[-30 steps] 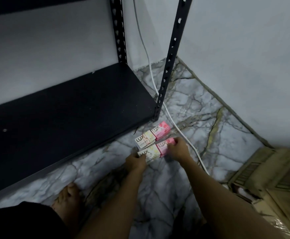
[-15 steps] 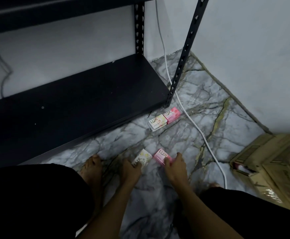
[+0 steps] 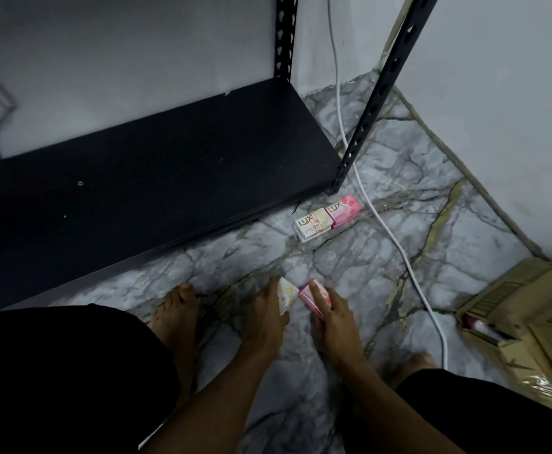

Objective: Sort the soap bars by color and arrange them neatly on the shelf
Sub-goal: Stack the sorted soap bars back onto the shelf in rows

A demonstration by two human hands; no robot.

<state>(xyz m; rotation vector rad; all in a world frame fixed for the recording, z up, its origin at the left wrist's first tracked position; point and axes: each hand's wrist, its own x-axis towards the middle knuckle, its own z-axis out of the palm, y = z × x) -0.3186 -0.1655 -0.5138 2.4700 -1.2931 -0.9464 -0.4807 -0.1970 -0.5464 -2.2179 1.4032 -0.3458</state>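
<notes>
My left hand (image 3: 266, 317) grips a white soap bar (image 3: 286, 296) low over the marble floor. Beside it my right hand (image 3: 333, 317) grips a pink soap bar (image 3: 310, 298), fingers curled over its top. Another white soap bar (image 3: 310, 226) and another pink soap bar (image 3: 345, 210) lie end to end on the floor by the shelf's front right post. The black shelf board (image 3: 143, 178) holds no soap.
A white cable (image 3: 389, 231) runs down the wall and across the floor right of the soaps. A cardboard box (image 3: 523, 316) sits at the right. My bare feet (image 3: 176, 319) stand near the shelf edge. A black upright post (image 3: 376, 103) rises at the shelf's corner.
Both hands have pulled one white and one pink bar away from the other pair, toward my body and off the floor. The view has drawn back from the shelf.
</notes>
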